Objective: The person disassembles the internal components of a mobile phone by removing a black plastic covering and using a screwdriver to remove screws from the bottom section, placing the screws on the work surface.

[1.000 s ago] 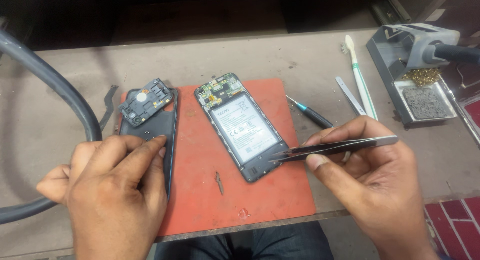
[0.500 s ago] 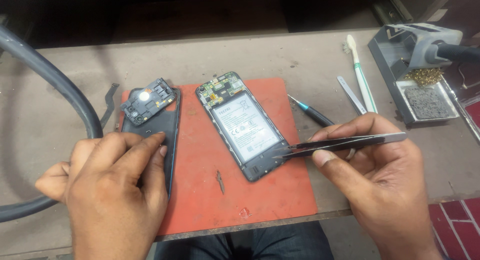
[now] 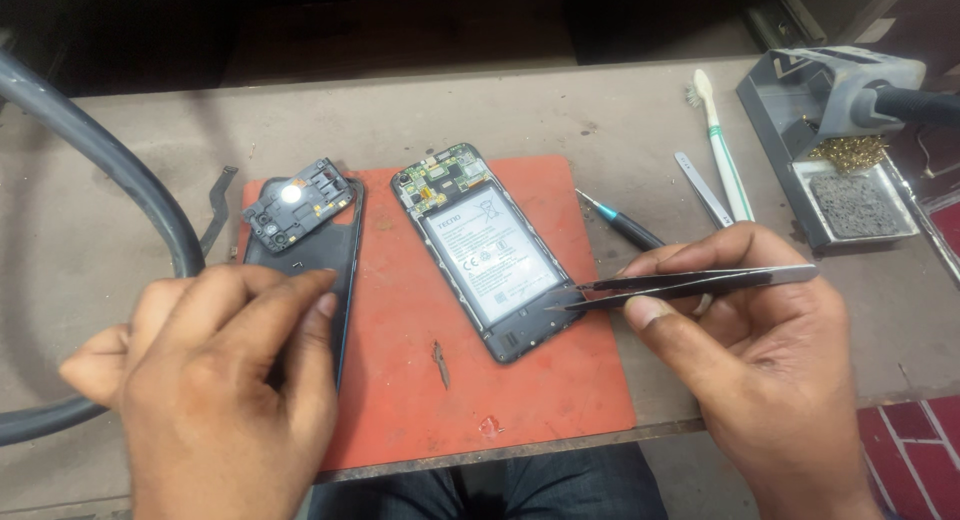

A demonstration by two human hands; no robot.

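Little has moved: right hand [image 3: 770, 370] still pinches slim black metal tweezers [image 3: 680, 285], tips at lower right edge of opened black smartphone [image 3: 488, 250] on the red rubber mat [image 3: 560, 380]. Left hand [image 3: 225, 380] stays flat, ungripping, on detached black back cover [image 3: 320, 255].

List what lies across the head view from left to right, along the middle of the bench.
Thick grey hose → black back cover → opened phone → tweezers in the right hand → soldering iron stand.
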